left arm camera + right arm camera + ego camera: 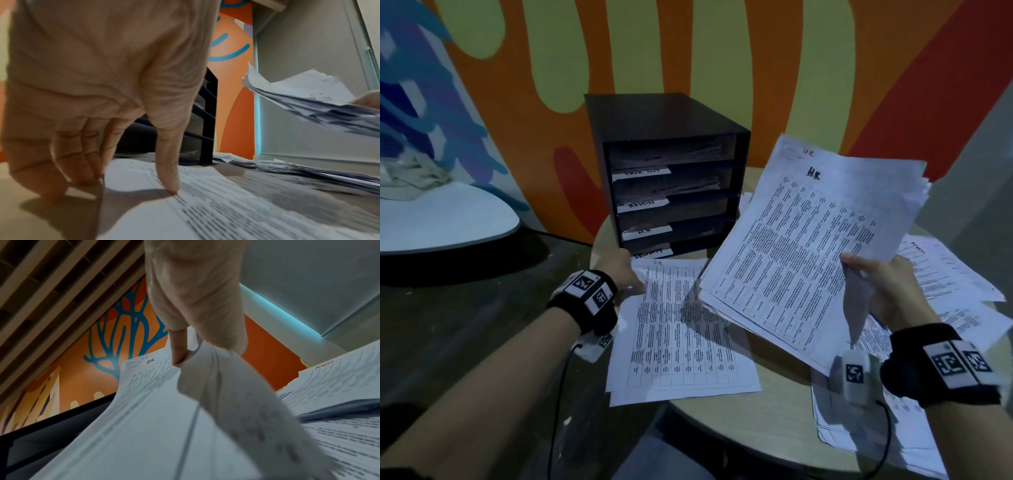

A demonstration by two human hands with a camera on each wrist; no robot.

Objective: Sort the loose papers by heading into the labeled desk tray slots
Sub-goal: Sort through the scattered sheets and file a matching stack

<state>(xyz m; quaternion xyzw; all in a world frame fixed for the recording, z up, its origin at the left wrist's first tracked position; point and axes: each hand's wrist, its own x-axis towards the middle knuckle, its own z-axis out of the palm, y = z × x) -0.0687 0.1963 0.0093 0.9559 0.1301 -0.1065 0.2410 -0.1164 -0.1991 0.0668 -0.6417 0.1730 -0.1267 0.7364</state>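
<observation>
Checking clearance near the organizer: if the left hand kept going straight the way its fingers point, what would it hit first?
Probably the bottom of the black desk tray: the left hand points at it across the sheet it touches, though the depth is unclear.

Head camera looks down on the counter [774, 411] from above; each wrist camera peers close along its hand, both catching the raised papers [308, 100].

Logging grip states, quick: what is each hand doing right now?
Left hand: open, fingertips pressing the HR sheet on the table.
Right hand: gripping the raised stack of papers.
</observation>
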